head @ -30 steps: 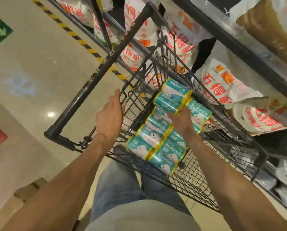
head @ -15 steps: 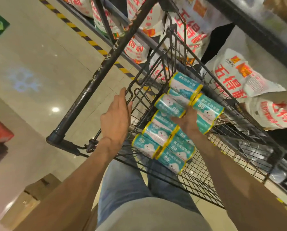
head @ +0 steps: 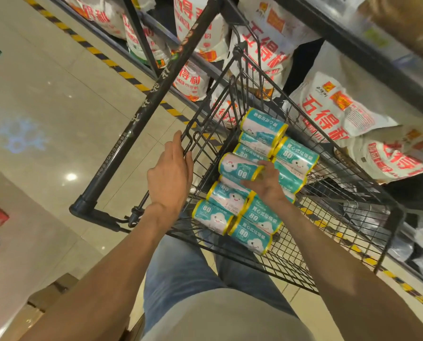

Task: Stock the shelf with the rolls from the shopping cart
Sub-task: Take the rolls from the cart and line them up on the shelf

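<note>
Standing over the shopping cart [head: 328, 247], looking down past a grey shirt and blue jeans [head: 181, 269]. Reaching forward with both bare forearms into the view.

Resting the left hand [head: 170, 179] on the near wire edge of the basket, with the fingers lying almost straight along the wire and curling only a little over it; holding nothing else. Beside it, the black handle bar [head: 141, 112] running diagonally, away and to the right.

Holding the right hand [head: 267, 184] inside the basket, among the rolls [head: 232, 217]. Curling the fingers against the yellow end of one roll [head: 238, 167] in the middle of the group; whether gripping it fully or only touching it, cannot tell for sure.

Lying on the wire floor of the basket, about ten teal and white rolls with yellow rims, packed in two rows touching each other. Pointing the long axis of each roll crosswise, from lower left to upper right, all roughly parallel, so the rows are running away from the body. Showing the number 80 and a small cloud face on the labels. Sitting a little higher than the rest, the farthest roll [head: 263, 124] near the far wall of the basket.

Beyond the cart, dark metal shelves [head: 328, 28] carrying white bags [head: 333, 112] with red printing. On the left, a glossy tiled floor [head: 45, 107] with a yellow and black stripe [head: 102, 59] along the shelf foot.
</note>
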